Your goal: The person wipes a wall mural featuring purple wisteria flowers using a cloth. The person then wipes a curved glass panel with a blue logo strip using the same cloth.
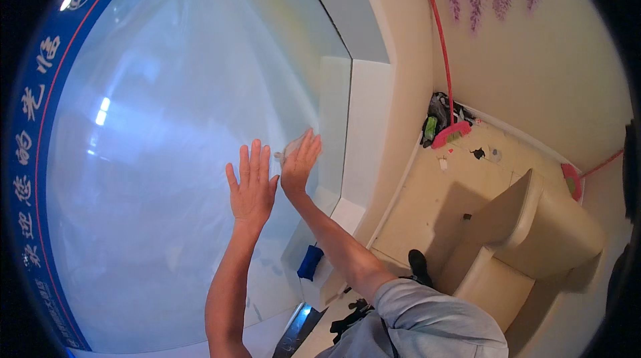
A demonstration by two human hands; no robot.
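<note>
Before me spans a large, glossy bluish pane (165, 197), which looks like a window and carries bright reflections. My left hand (253, 195) is spread flat in front of it, fingers apart and holding nothing; whether the palm touches the pane I cannot tell. Just to its right, my right hand (298, 167) presses a pale, thin cloth (290, 149) against the pane near its right side. Part of the cloth is hidden under the fingers. A dark blue bundle, perhaps a cloth or sponge (310, 263), rests on the white ledge below my right forearm.
A blue banner (42, 157) with writing borders the pane's left. On the right stand a beige armchair (531, 243) and a red-handled broom (443, 52), beside a black bag of rubbish (437, 112). Litter dots the tiled floor (425, 197). Another pink broom (571, 181) leans farther right.
</note>
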